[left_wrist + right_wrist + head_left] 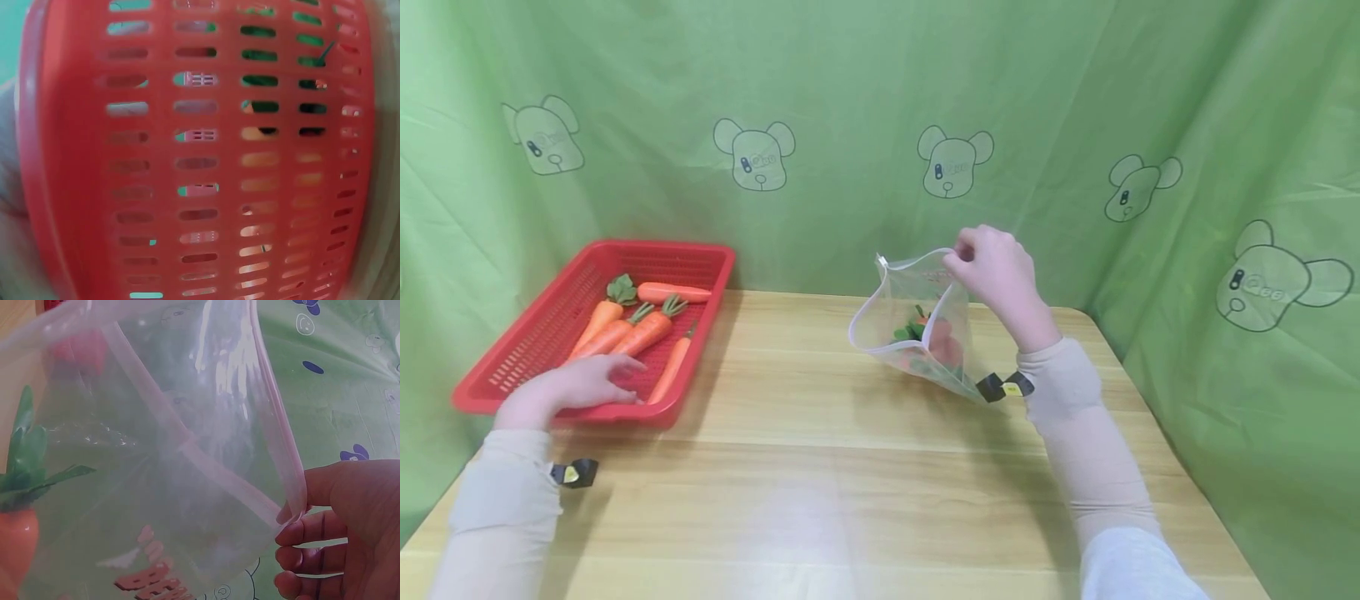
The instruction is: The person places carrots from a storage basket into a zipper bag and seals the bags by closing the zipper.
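Observation:
My left hand (583,382) reaches over the front rim of a red plastic basket (703,333), its fingers spread loosely above the carrots inside. In the left wrist view the slotted basket wall (228,147) hides most of this hand. My right hand (996,262) pinches the top corner of a clear zip bag (898,292) between thumb and forefinger. White zip edging runs round the bag's gaping mouth. Inside it, the right wrist view shows an orange carrot (17,544) with green leaves. Its other fingers (312,557) curl beside the bag's corner.
Several carrots (647,333) lie in the basket, some with green tops; one lies along the back (673,292). Both stand on a wooden table (790,467). Green curtain (850,83) with cartoon heads hangs behind and at the sides.

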A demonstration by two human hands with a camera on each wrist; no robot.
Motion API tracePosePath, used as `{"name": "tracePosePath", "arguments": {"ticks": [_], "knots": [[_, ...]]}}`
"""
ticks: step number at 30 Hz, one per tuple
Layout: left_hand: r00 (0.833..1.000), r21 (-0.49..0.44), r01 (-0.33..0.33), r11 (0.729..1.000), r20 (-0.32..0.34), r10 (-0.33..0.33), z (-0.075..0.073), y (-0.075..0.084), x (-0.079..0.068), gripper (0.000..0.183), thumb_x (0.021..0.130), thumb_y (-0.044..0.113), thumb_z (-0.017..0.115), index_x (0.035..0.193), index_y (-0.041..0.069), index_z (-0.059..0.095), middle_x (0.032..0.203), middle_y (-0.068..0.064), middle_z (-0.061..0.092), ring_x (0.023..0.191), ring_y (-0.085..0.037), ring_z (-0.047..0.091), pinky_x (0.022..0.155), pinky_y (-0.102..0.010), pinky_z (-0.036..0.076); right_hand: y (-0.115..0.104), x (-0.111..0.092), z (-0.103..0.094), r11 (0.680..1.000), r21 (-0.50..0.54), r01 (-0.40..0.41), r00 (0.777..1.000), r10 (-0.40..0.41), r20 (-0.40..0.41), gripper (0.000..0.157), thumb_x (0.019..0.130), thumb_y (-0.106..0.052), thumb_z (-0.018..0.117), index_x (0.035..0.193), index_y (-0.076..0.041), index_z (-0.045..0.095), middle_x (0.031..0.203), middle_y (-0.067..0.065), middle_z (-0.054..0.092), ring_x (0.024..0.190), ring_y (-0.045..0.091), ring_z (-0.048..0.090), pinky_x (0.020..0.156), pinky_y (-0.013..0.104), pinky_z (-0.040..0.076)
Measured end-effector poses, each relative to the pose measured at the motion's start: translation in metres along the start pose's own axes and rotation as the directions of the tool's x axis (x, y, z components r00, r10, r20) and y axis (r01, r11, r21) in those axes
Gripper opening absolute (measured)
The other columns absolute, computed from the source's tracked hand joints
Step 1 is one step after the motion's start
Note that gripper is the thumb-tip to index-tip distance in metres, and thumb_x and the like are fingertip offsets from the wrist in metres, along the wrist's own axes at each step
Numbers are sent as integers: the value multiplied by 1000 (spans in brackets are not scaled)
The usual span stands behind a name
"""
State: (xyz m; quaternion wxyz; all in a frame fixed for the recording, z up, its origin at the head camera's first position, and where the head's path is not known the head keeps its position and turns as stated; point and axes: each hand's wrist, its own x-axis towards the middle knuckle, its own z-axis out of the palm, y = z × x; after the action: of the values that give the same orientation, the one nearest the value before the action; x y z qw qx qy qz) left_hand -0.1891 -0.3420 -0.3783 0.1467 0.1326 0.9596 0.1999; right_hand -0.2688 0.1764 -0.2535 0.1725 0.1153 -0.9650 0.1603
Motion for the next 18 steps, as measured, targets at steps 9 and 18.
{"name": "tracePosePath", "arguments": {"ticks": [9, 18], "knots": [[990, 4, 43, 999, 136, -43, -1, -8, 1, 52, 86, 27, 68, 126, -4, 59, 123, -22, 64, 118, -44, 53, 97, -59, 42, 2, -1, 1, 1000, 16, 2, 1000, -1, -14, 14, 84, -20, 51, 76, -11, 59, 82, 8, 56, 73, 24, 49, 54, 33, 36], [987, 41, 26, 999, 156, -32, -3, -7, 4, 31, 83, 16, 66, 110, 0, 69, 108, -16, 69, 100, -29, 59, 89, -46, 47, 4, 0, 3, 1000, 20, -2, 1000, 3, -11, 14, 84, -20, 52, 76, -11, 59, 82, 8, 56, 73, 24, 50, 55, 34, 37]]}}
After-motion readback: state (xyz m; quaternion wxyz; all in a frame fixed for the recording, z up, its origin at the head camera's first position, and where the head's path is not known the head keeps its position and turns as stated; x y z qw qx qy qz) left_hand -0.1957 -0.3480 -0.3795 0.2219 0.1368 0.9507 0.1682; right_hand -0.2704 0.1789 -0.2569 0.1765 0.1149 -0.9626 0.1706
